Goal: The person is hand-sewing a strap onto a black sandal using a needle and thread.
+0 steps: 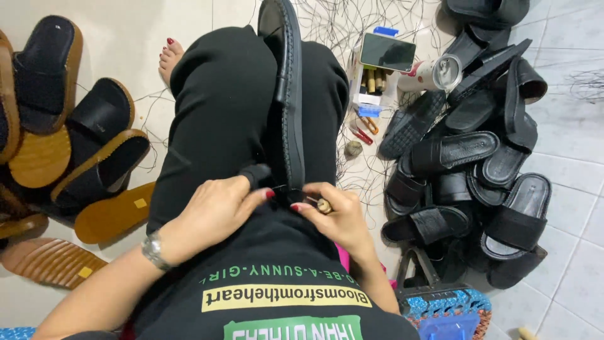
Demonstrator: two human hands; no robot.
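On her lap, both hands pinch a black sandal (290,94) edge-up.

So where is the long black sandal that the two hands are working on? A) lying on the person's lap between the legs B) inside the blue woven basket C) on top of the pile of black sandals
A: the long black rubber sandal lies along the lap, with the left hand and right hand pinching its near end.

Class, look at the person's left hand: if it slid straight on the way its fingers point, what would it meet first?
Probably the black rubber sandal standing on edge on the lap: the left hand points right, fingertips already at its near end, with the right hand just beyond.
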